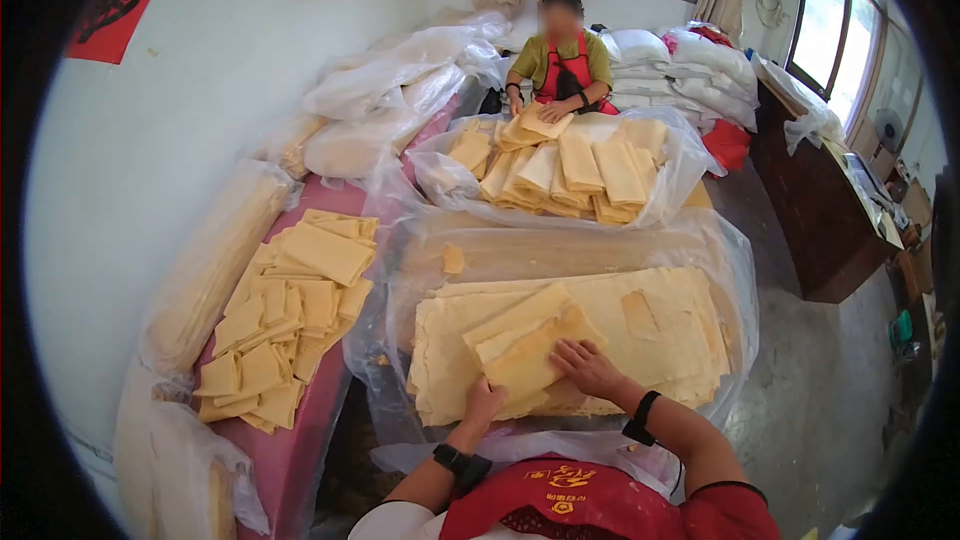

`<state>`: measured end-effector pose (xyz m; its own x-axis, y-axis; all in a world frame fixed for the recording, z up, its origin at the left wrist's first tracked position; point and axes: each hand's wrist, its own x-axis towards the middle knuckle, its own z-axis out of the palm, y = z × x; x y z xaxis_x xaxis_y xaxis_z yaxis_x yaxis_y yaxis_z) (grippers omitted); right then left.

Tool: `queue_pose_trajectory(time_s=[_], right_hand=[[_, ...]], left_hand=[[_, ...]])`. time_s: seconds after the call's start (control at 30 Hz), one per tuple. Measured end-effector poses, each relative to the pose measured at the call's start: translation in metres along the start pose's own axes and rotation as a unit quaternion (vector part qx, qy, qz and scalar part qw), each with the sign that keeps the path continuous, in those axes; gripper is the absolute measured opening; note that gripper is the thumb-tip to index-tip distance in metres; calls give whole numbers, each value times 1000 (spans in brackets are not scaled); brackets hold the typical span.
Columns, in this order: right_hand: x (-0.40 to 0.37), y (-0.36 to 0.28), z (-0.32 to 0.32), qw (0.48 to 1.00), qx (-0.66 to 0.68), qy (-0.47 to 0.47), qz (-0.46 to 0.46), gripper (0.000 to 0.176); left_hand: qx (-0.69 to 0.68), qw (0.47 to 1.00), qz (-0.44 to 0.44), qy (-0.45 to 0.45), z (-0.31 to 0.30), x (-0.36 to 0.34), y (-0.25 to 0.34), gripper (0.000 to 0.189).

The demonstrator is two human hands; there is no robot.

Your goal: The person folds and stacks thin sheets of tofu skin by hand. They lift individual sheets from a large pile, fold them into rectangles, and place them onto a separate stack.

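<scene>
A folded yellow sheet (520,352) lies tilted on a stack of large flat yellow sheets (660,340). My left hand (485,402) is closed on the folded sheet's lower left corner; the thumb side shows best. On the sheet's right part, my right hand (588,368) rests palm down with its fingers spread. The upper sheet of the stack has a torn patch right of my hands. Clear plastic (740,310) surrounds the stack. Many folded yellow pieces (325,252) are heaped on a pink surface (312,445) at the left.
Across from me a person (565,70) in a red apron handles folded sheets (580,162) piled on plastic. Plastic-covered bundles (215,260) line the left wall. White sacks (685,80) are stacked behind the person, and a dark wooden cabinet (815,200) stands at the right.
</scene>
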<state>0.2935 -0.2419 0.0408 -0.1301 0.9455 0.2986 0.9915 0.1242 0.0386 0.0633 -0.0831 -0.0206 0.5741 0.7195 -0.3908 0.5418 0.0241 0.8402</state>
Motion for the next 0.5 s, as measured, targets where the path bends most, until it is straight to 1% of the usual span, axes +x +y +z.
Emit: queue_pose_trajectory(time_s=[0.03, 0.07, 0.1, 0.13, 0.17, 0.2, 0.23, 0.27, 0.3, 0.33, 0.37, 0.4, 0.43, 0.47, 0.5], right_hand=[[0, 3, 0, 1000, -17, 4, -18, 49], [0, 3, -2, 1000, -18, 6, -17, 49], [2, 0, -5, 1000, 10, -11, -1, 44], [2, -4, -8, 999, 40, -28, 15, 39], [2, -12, -11, 999, 43, -28, 16, 39], [1, -21, -17, 994, 59, -90, 12, 35], [0, -28, -22, 986, 75, -152, 7, 32], [-2, -34, -27, 985, 79, -155, 6, 32], [-4, -40, -31, 981, 119, -150, -18, 30], [-6, -42, -33, 976, 157, -143, -41, 28], [-10, -40, -30, 976, 159, -143, -36, 28], [-15, -36, -24, 967, 179, -181, -3, 28], [-19, -32, -20, 955, 199, -218, 28, 28], [-19, -29, -24, 954, 201, -219, 28, 28], [-17, -21, -28, 949, 221, -217, 55, 26]], left_hand=[[-24, 995, 58, 78, -4, -12, 14, 36], [-48, 980, 116, 156, -10, -26, 32, 39], [-46, 980, 117, 156, -20, -42, 55, 39], [125, 921, 281, 238, -32, -59, 82, 44], [287, 803, 425, 302, -41, -70, 95, 50], [288, 804, 424, 301, -47, -78, 105, 50], [357, 792, 461, 180, -49, -78, 100, 52], [417, 765, 488, 54, -50, -81, 94, 54], [418, 766, 486, 50, -50, -79, 82, 54], [420, 765, 488, -14, -47, -69, 64, 42], [420, 761, 488, -79, -46, -60, 55, 30], [419, 760, 489, -83, -45, -48, 46, 30], [415, 786, 436, -139, -46, -38, 42, 27], [408, 808, 379, -192, -49, -32, 41, 25], [407, 810, 377, -190, -54, -25, 41, 25]])
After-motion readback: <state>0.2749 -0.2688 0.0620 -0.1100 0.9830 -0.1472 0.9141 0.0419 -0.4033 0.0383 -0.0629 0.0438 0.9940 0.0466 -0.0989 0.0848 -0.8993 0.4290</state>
